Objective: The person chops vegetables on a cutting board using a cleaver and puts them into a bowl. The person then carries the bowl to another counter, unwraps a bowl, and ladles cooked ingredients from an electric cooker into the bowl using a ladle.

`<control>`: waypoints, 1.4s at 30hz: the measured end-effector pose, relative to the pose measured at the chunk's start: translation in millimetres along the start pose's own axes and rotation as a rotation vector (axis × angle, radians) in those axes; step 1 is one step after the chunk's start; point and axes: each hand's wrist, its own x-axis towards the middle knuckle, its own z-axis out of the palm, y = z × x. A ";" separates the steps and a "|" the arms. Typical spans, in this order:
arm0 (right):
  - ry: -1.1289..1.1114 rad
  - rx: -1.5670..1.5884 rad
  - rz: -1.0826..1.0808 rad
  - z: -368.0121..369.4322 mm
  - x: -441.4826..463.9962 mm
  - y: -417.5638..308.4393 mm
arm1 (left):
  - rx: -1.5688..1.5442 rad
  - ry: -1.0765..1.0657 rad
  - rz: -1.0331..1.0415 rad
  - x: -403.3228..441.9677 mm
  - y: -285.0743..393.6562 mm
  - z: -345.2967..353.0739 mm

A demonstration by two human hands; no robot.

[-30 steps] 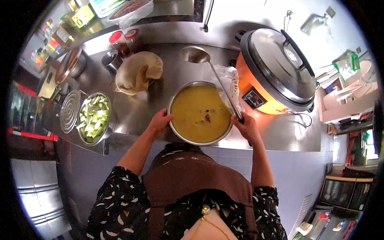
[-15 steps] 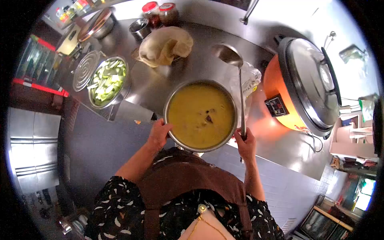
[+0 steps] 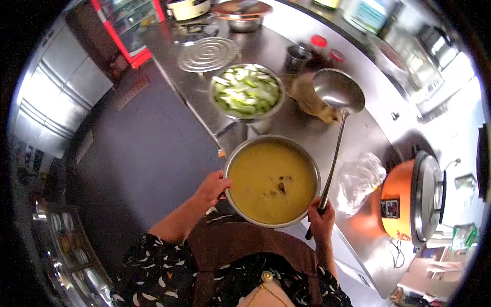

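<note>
Round silver metal bowl (image 3: 272,225): filled nearly to the rim with cloudy yellow soup (image 3: 255,189), dark bits right of the middle; held before the person, by the near counter edge.
Left hand (image 3: 212,188): grasping the bowl's left rim, thumb on top.
Right hand (image 3: 321,219): gripping the black handle of a long steel ladle (image 3: 336,156) at the bowl's right side.
Grey steel counter (image 3: 294,127): edge slanting from far left to near right.
Open room: blue-grey floor (image 3: 143,148), left.
</note>
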 end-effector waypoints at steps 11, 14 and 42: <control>-0.425 0.056 -0.177 302.5 34.0 -86.7 | -0.126 0.425 0.318 -89.3 39.5 -287.2; -0.559 0.025 -0.162 361.5 51.5 -103.5 | -0.119 0.529 0.280 -102.8 53.7 -326.8; -0.553 0.075 -0.057 905.8 450.3 -275.2 | -0.032 0.454 0.503 250.7 413.7 -774.5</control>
